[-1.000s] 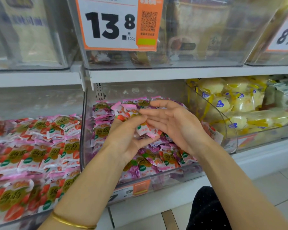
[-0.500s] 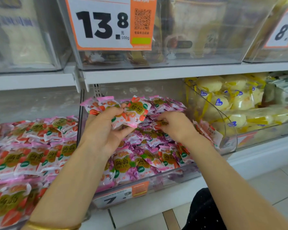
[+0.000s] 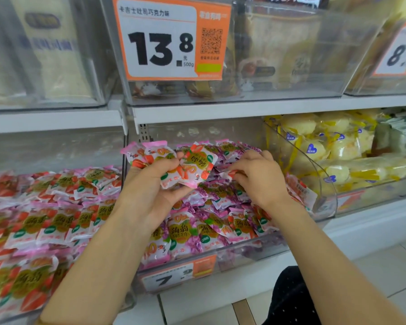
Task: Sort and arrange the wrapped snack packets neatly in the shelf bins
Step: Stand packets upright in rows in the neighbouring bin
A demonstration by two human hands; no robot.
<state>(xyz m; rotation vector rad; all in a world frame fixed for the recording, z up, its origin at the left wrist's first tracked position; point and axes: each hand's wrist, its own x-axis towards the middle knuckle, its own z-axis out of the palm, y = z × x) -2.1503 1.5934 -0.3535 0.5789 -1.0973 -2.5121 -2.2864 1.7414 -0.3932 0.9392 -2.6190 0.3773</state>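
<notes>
Here, at the left end of the lower shelf (image 3: pixel 373 221), the left bin (image 3: pixel 56 148) lies full of red strawberry packets (image 3: pixel 45 219); just right of its side wall the left hand (image 3: pixel 150 193) is raised over the middle bin (image 3: pixel 244 254), fingers and thumb curled round a fanned bunch of red packets (image 3: pixel 195 165); beneath it the purple grape packets (image 3: pixel 197 231) fill that bin up to its front edge, where a price label (image 3: pixel 174 277) reads 7.9; the right hand (image 3: pixel 260 179) reaches down onto the back of the pile, fingertips pinching a single packet (image 3: pixel 231 173); a stray red packet (image 3: pixel 300 191) leans against the bin's right wall; beyond it the right bin (image 3: pixel 324 184) holds yellow packets (image 3: pixel 338 146).
</notes>
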